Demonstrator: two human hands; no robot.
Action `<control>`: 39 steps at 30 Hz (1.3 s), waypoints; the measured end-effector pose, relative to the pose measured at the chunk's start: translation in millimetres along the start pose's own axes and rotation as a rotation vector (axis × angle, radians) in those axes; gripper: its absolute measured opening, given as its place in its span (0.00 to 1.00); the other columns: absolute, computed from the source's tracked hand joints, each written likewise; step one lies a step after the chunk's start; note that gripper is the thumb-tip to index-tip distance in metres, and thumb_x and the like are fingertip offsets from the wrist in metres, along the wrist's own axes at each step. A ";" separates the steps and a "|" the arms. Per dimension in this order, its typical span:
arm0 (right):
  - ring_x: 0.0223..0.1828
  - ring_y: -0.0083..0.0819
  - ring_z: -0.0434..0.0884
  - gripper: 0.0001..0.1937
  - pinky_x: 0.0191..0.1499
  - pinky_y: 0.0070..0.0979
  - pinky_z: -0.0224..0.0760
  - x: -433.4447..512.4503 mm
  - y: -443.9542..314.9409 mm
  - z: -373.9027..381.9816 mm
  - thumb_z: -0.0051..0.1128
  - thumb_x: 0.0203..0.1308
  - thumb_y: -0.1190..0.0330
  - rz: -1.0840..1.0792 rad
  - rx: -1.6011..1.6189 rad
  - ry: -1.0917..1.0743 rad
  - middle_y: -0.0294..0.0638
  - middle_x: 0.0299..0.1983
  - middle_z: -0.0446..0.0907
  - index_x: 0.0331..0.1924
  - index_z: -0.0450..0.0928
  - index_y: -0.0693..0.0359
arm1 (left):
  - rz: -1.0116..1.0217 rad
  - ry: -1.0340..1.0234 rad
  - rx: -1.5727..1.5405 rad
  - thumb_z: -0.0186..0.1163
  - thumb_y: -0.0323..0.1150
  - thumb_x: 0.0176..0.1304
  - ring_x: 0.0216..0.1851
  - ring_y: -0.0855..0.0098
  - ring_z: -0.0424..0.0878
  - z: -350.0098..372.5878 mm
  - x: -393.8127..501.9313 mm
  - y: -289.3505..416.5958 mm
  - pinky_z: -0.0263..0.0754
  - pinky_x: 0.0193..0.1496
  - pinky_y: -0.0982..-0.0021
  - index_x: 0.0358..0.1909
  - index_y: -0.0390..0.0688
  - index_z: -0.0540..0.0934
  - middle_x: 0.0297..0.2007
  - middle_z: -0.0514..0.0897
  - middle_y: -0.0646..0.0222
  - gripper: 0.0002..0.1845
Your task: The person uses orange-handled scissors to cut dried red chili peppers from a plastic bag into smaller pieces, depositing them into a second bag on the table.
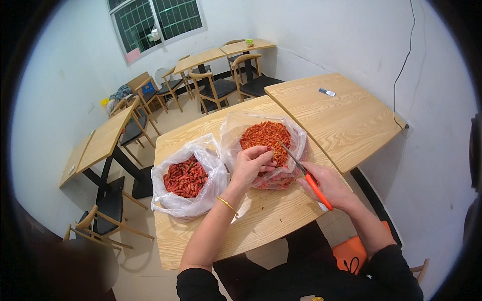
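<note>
On the wooden table (263,222) before me, a clear plastic bag (235,126) holds a heap of chopped red chili (260,131). Over that heap, my left hand (252,163) pinches a small piece of red chili at its fingertips, mostly hidden by the fingers. My right hand (329,184) grips a pair of scissors (316,192) with orange handles. Their metal blades point up and left across the bag, just right of my left fingertips. To the left, a white plastic bag (216,188) stands open, full of whole red chili peppers (184,177).
A second table (361,120) adjoins at the right, with a small blue-and-white item (327,92) on it. Wooden chairs (218,90) and more tables (199,60) stand behind. An orange seat (348,254) with a black cable lies below my right arm. A blurred person is at lower left.
</note>
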State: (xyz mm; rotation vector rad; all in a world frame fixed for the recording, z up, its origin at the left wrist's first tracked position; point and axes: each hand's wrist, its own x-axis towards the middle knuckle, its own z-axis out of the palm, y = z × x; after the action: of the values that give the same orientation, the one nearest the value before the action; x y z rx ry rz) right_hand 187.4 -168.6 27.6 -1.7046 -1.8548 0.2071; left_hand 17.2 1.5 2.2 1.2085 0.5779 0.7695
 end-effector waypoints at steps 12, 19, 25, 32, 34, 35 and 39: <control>0.38 0.42 0.77 0.19 0.43 0.37 0.59 33.6 -9.6 19.5 0.53 0.62 0.64 -0.025 -0.451 -0.024 0.46 0.33 0.77 0.54 0.69 0.64 | -0.018 -0.093 0.035 0.60 0.27 0.64 0.32 0.77 0.82 -0.4 -8.9 9.1 0.82 0.35 0.77 0.40 0.33 0.81 0.33 0.83 0.66 0.07; 0.38 0.45 0.77 0.16 0.44 0.39 0.58 39.9 -5.9 24.1 0.51 0.65 0.60 -0.032 -0.456 -0.072 0.48 0.33 0.77 0.48 0.68 0.64 | -0.026 -0.060 0.039 0.57 0.27 0.66 0.29 0.79 0.80 -2.6 -7.8 9.1 0.81 0.32 0.79 0.40 0.34 0.81 0.31 0.82 0.69 0.07; 0.40 0.46 0.77 0.16 0.45 0.41 0.58 42.0 -4.0 25.4 0.50 0.66 0.59 -0.059 -0.464 -0.049 0.49 0.34 0.77 0.45 0.68 0.65 | -0.015 -0.056 0.019 0.57 0.27 0.67 0.29 0.80 0.80 -4.8 -6.1 9.7 0.80 0.30 0.79 0.40 0.35 0.81 0.30 0.81 0.70 0.07; 0.40 0.46 0.78 0.14 0.46 0.42 0.59 43.2 -5.1 26.8 0.50 0.66 0.59 -0.071 -0.484 -0.047 0.50 0.34 0.78 0.41 0.68 0.64 | -0.067 -0.058 0.032 0.57 0.27 0.66 0.29 0.80 0.79 -4.3 -7.0 9.1 0.80 0.31 0.79 0.40 0.35 0.81 0.30 0.81 0.70 0.07; 0.39 0.47 0.78 0.13 0.46 0.42 0.59 43.2 -6.5 27.9 0.50 0.66 0.60 -0.063 -0.505 -0.055 0.51 0.34 0.78 0.40 0.68 0.64 | -0.070 -0.056 0.047 0.57 0.27 0.66 0.29 0.80 0.79 -4.2 -6.5 8.6 0.79 0.31 0.80 0.41 0.35 0.81 0.30 0.82 0.70 0.07; 0.38 0.48 0.78 0.13 0.46 0.41 0.60 43.5 -7.1 28.0 0.49 0.65 0.61 -0.055 -0.496 -0.063 0.51 0.33 0.78 0.40 0.68 0.64 | -0.085 -0.046 0.047 0.57 0.27 0.66 0.30 0.80 0.79 -4.4 -6.3 8.2 0.79 0.31 0.80 0.41 0.35 0.81 0.31 0.82 0.70 0.07; 0.34 0.50 0.79 0.12 0.43 0.41 0.62 45.3 -10.9 29.4 0.48 0.65 0.63 -0.008 -0.438 -0.145 0.54 0.30 0.79 0.39 0.68 0.65 | -0.085 -0.032 0.128 0.59 0.30 0.66 0.24 0.81 0.78 -9.2 -4.6 8.6 0.75 0.28 0.82 0.41 0.36 0.81 0.26 0.81 0.72 0.08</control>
State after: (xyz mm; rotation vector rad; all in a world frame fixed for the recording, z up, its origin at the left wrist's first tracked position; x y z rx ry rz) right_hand 163.1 -119.3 24.0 -2.0134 -2.1288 -0.0902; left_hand 5.6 4.8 8.0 1.3030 0.6555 0.6478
